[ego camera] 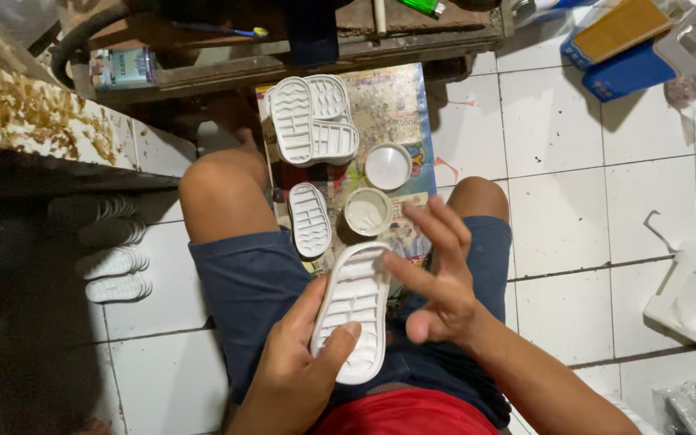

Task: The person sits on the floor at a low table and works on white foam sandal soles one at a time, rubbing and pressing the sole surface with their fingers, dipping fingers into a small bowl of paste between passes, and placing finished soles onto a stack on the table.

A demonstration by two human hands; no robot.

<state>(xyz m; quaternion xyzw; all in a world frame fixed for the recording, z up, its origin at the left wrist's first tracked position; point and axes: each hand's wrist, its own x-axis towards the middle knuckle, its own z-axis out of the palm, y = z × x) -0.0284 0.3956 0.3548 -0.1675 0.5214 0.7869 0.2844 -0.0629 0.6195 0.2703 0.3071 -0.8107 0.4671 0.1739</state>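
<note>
Stack of white soles (114,250) lies on the tiled floor at far left, under a rusty table edge (34,113). Left hand (296,362) in a closed grip on a white shoe sole (354,310), thumb across its ribbed face, held over the lap. Ahead on a printed sheet (400,101): small sole (310,219), pile of larger soles (312,119), open pot of white paste (366,212), round lid (387,166). Right hand (437,278) released, fingers spread, just right of the held sole, blurred.
</note>
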